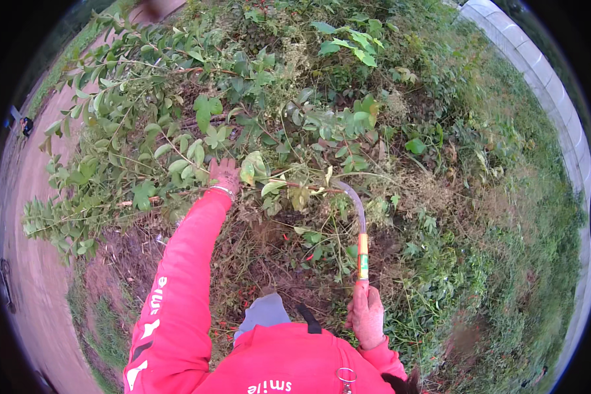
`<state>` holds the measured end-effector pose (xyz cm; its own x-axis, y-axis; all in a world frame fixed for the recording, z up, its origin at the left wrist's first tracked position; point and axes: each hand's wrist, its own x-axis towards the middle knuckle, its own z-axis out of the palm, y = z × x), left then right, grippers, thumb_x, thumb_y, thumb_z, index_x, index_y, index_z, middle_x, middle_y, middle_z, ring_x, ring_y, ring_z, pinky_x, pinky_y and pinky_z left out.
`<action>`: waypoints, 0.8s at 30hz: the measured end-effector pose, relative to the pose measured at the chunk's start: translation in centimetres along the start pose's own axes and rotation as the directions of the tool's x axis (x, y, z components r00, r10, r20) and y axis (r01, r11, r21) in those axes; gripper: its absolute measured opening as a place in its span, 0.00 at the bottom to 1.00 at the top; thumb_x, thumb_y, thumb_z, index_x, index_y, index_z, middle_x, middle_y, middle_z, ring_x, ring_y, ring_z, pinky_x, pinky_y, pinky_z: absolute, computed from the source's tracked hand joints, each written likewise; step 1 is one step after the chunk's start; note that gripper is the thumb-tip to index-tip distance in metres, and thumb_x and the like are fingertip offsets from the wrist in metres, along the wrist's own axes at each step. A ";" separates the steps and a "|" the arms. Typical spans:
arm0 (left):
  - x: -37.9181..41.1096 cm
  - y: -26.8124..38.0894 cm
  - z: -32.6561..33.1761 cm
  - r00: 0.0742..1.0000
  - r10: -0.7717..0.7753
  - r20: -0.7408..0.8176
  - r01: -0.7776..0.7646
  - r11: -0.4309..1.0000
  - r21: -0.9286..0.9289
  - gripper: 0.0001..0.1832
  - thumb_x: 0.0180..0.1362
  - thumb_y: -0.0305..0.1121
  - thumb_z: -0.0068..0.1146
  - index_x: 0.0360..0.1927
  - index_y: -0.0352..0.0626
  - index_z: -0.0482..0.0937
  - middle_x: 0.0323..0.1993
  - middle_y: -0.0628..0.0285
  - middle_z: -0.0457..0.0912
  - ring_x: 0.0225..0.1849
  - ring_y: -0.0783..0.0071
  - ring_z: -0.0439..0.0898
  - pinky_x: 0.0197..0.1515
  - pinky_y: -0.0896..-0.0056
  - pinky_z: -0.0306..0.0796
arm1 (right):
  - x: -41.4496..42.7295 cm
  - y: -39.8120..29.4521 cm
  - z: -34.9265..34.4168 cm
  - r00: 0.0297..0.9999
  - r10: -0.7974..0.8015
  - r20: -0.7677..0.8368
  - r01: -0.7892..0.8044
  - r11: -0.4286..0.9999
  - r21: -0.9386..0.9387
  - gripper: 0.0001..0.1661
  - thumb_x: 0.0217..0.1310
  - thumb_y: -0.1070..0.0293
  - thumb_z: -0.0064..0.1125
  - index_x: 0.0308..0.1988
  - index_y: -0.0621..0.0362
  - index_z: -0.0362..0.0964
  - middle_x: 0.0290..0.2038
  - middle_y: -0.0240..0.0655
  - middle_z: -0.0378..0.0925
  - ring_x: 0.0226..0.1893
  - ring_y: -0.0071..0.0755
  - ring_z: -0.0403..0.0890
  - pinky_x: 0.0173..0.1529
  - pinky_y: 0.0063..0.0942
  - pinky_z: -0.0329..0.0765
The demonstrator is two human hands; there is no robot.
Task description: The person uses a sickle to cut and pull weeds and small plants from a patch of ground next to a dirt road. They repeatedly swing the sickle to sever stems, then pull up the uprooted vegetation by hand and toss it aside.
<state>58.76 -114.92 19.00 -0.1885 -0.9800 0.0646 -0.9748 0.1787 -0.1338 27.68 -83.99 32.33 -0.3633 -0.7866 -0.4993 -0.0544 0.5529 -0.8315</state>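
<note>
My right hand (367,315) grips the lower end of a sickle's handle (363,256), which is reddish-orange and yellow and bears a green label. Its curved metal blade (357,204) points forward and bends to the left. The blade's tip end lies among thin stems, by a reddish-brown woody stem (308,185); whether it touches that stem is unclear. Farther left, my left hand (225,176) reaches into a leafy branch (180,165), back of the hand up. Leaves partly hide its fingers, so a grip on the stem cannot be made out.
Dense weeds and dry seed heads (428,192) cover the ground ahead and right. A dirt path (44,197) runs along the left, with a person (26,126) far off beside it. A pale, ribbed long structure (541,64) curves along the right edge. Small red bits dot the soil.
</note>
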 end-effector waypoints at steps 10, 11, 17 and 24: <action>-8.8 3.3 7.6 0.982 -0.101 0.160 0.119 0.987 -0.108 0.13 0.43 0.37 0.54 0.35 0.48 0.79 0.50 0.51 0.70 0.56 0.54 0.65 0.58 0.45 0.53 | 11.9 0.3 3.7 0.975 0.204 0.092 -0.218 0.960 0.176 0.30 0.55 0.36 0.49 0.37 0.54 0.62 0.19 0.27 0.64 0.12 0.21 0.63 0.14 0.23 0.69; -9.6 3.9 8.0 0.980 -0.104 0.168 0.125 0.985 -0.122 0.14 0.42 0.39 0.56 0.35 0.49 0.80 0.51 0.52 0.69 0.57 0.55 0.64 0.58 0.45 0.53 | 13.4 0.3 4.4 0.988 0.156 0.009 -0.156 0.979 0.129 0.30 0.55 0.36 0.49 0.37 0.53 0.62 0.19 0.27 0.64 0.12 0.21 0.63 0.14 0.24 0.69; -11.9 5.4 9.5 0.952 -0.148 0.268 0.215 0.946 -0.242 0.21 0.43 0.42 0.58 0.43 0.50 0.76 0.54 0.51 0.66 0.60 0.54 0.60 0.59 0.45 0.51 | 22.0 -0.8 7.3 0.976 0.179 0.122 -0.150 0.964 -0.218 0.30 0.58 0.41 0.44 0.45 0.58 0.63 0.22 0.35 0.71 0.14 0.32 0.71 0.19 0.34 0.73; -11.5 5.8 9.6 0.982 -0.099 0.160 0.124 0.981 -0.152 0.13 0.44 0.37 0.54 0.35 0.49 0.80 0.50 0.50 0.68 0.57 0.51 0.62 0.58 0.42 0.52 | 30.0 1.9 10.8 0.998 -0.058 0.032 0.058 0.531 -0.846 0.30 0.54 0.49 0.46 0.49 0.62 0.63 0.43 0.54 0.74 0.46 0.54 0.75 0.50 0.41 0.70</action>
<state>56.38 -103.46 8.00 -0.0690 -0.9943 -0.0816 -0.9974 0.0671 0.0270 26.78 -109.50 13.14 -0.3291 -0.8257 -0.4582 -0.8365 0.4801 -0.2642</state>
